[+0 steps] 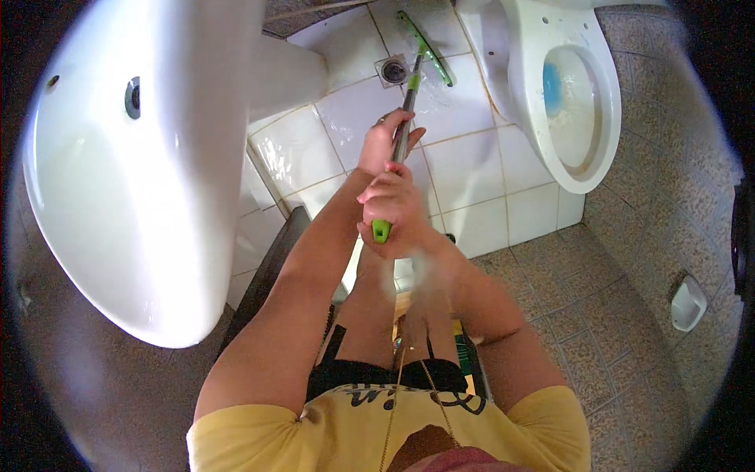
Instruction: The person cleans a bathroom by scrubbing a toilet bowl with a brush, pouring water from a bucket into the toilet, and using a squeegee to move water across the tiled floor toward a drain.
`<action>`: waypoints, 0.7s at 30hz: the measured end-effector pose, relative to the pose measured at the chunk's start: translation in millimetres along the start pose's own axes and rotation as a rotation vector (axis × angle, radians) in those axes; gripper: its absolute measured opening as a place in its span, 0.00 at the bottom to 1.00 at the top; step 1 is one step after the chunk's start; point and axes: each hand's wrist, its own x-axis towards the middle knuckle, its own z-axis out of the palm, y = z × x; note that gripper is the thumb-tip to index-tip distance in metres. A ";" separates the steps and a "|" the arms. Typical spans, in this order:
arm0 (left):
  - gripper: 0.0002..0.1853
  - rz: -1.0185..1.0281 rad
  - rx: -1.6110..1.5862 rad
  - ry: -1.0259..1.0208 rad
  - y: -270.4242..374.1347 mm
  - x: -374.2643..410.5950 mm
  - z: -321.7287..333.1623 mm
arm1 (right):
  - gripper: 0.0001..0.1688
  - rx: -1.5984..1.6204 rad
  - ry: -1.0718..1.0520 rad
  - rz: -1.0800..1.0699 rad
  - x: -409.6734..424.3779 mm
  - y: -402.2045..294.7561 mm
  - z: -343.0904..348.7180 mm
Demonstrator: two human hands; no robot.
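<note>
A floor squeegee with a green head (435, 60) and a metal pole (403, 133) reaches away from me over wet white floor tiles (466, 165). My right hand (390, 203) is wrapped around the near end of the pole, and its green end cap (381, 231) pokes out below the fist. Farther up, my left hand (380, 144) holds the pole, thumb and fingers on either side of it. The head rests on the floor just right of a square floor drain (394, 71). Some water glistens beside the blade.
On the left a white washbasin (118, 224) bulges close to my left arm, its pedestal (289, 76) behind. A white toilet bowl (581, 112) without a seat stands at right. Brown textured tiles (637, 330) cover the right wall, which carries a white soap dish (689, 302).
</note>
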 end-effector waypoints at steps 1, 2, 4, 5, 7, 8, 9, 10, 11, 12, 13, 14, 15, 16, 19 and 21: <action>0.16 0.021 0.010 0.003 1.3 -6.1 -2.3 | 0.12 0.001 0.007 0.000 -4.8 -2.6 3.2; 0.16 0.042 0.019 0.006 2.5 -11.7 -3.9 | 0.09 0.008 -0.009 0.008 -13.2 -0.1 9.4; 0.15 0.099 0.050 0.041 1.1 -22.7 -9.0 | 0.09 0.039 -0.005 0.005 -17.9 -9.3 14.8; 0.15 0.136 0.069 0.068 0.6 -28.3 -11.2 | 0.09 0.054 -0.004 0.003 -20.7 -14.0 16.9; 0.15 0.136 0.062 0.095 -0.8 -41.1 -11.9 | 0.10 0.084 -0.031 0.005 -23.4 -25.3 16.8; 0.14 0.097 0.039 0.096 -1.1 -48.1 -11.8 | 0.12 0.099 -0.044 0.006 -25.8 -31.1 15.1; 0.14 0.058 0.020 0.097 1.5 -55.3 -11.4 | 0.12 0.037 -0.009 -0.039 -30.3 -35.8 12.8; 0.14 0.029 0.031 0.030 19.6 -60.6 -6.8 | 0.12 -0.036 0.027 -0.073 -38.0 -36.9 8.0; 0.14 0.001 0.042 -0.039 39.3 -68.5 -0.3 | 0.12 -0.111 0.062 -0.106 -46.4 -39.1 2.0; 0.13 -0.037 0.075 -0.093 58.8 -78.7 -5.0 | 0.12 -0.177 0.090 -0.112 -48.1 -55.8 -11.9; 0.13 0.040 0.001 -0.180 74.8 -88.6 1.0 | 0.10 -0.241 0.074 -0.053 -49.6 -80.1 -34.6; 0.13 0.116 -0.066 -0.268 86.5 -98.5 10.3 | 0.09 -0.300 0.062 0.004 -56.8 -97.4 -51.5; 0.13 0.140 0.074 -0.405 90.8 -108.4 30.3 | 0.10 -0.329 0.085 0.035 -72.0 -102.1 -60.8; 0.13 0.189 0.022 -0.518 90.5 -116.7 58.7 | 0.10 -0.364 0.110 0.071 -90.3 -99.6 -70.3; 0.10 0.361 -0.230 -0.484 79.7 -137.2 144.7 | 0.08 -0.325 0.147 0.381 -155.6 -52.5 -99.2; 0.11 0.406 -0.232 -0.551 38.3 -143.1 181.6 | 0.07 -0.281 0.437 0.386 -163.1 -25.2 -94.0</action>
